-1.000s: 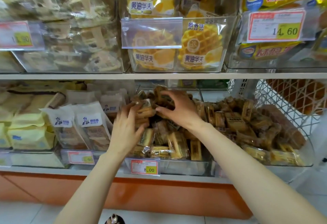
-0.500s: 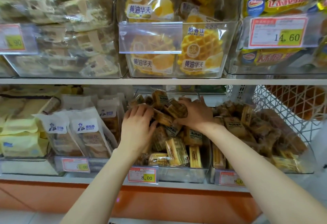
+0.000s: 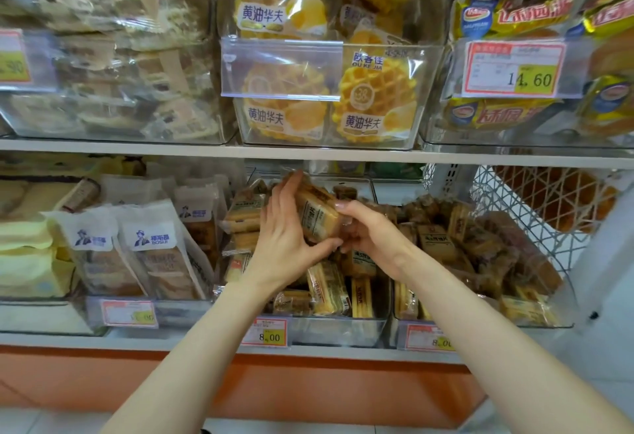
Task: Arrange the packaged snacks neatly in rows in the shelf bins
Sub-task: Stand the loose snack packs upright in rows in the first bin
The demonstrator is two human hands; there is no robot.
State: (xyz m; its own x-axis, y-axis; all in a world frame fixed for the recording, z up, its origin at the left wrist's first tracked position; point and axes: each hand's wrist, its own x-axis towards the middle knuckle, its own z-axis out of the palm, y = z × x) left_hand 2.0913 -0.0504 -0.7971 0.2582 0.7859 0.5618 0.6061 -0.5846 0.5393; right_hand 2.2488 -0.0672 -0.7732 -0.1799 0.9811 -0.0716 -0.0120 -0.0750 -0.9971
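At the near edge of the lower shelf: price tag reading 8.00, clipped to the middle bin. Just behind the bin's front wall, a short row of packs stands on edge, roughly upright. Behind that, packs lie jumbled.

Above the jumble, both hands are on one snack pack, lifted clear of the pile and tilted. The left hand wraps its left side, thumb under the near end. The right hand grips the right end, thumb on top, fingers curled beneath.

My read: the step is squaring this pack and seating it in a row. To do it well:
- turn it upright to match the front row's facing
- clear loose packs from the slot first, else it tips
- lower it straight in behind that row, edges flush with its neighbours
- keep the grip light; the contents look soft

The right bin of darker packs looks equally messy, probably next. Far, on the upper shelf: waffle packs, not involved.
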